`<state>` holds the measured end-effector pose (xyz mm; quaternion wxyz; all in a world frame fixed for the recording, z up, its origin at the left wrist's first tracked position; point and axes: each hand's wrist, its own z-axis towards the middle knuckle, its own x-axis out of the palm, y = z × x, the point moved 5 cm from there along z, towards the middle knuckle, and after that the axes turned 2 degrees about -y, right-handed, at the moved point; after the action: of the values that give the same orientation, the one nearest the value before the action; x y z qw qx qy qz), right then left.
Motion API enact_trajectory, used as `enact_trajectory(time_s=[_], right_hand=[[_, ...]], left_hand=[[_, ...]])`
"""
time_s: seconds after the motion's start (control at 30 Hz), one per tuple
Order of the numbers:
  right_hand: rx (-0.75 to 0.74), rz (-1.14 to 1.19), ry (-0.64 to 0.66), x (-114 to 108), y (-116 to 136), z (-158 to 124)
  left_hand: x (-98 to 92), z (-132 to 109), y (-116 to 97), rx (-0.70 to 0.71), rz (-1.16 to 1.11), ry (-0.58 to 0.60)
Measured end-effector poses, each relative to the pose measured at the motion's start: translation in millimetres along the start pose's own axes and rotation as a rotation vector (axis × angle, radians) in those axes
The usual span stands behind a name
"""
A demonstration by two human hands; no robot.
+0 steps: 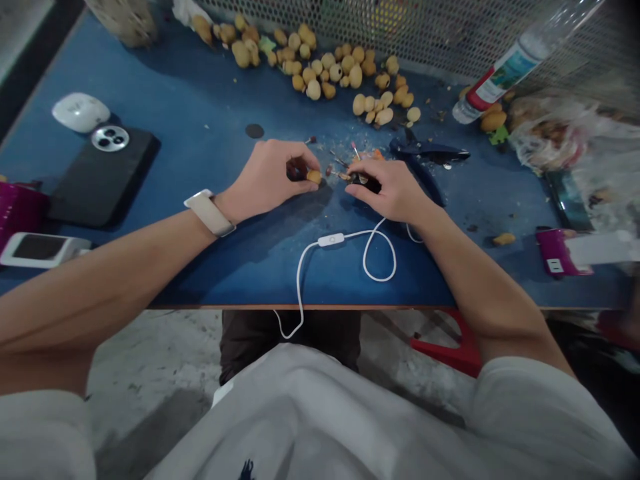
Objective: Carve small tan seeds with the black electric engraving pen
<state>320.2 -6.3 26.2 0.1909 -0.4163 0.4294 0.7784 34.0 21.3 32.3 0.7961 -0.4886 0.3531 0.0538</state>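
Note:
My left hand [267, 172], with a pale watch strap on its wrist, pinches a small yellow-tan gourd-like piece [314, 176] between thumb and fingertips. Facing it, my right hand [395, 190] is wrapped round a dark handheld rotary tool [367, 181]. The tool's bit points left, its brown tip [329, 171] a short way from the piece. A white cord with an inline switch [331, 239] loops over the blue table below the hands. Behind my right hand lie thin bits [355, 151] amid pale dust and crumbs.
Several tan gourd-like pieces [327, 67] line the table's back by a perforated metal screen [440, 33]. A dark blue tool-like object [430, 152] and a plastic bottle [505, 77] are right. A phone [105, 180] and white case [81, 112] lie left.

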Motion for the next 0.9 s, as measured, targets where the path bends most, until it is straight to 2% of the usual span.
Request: enact_trajectory(time_s=[0.5,0.9], right_hand=[[0.005,0.018,0.024,3.2,-3.6,1.4],[0.001,0.017,0.032,5.7,-7.7,1.8]], left_hand=[[1.2,2.7,0.7,0.026,-0.068,0.025],[1.8,2.7,0.2,0.021,-0.033,0.031]])
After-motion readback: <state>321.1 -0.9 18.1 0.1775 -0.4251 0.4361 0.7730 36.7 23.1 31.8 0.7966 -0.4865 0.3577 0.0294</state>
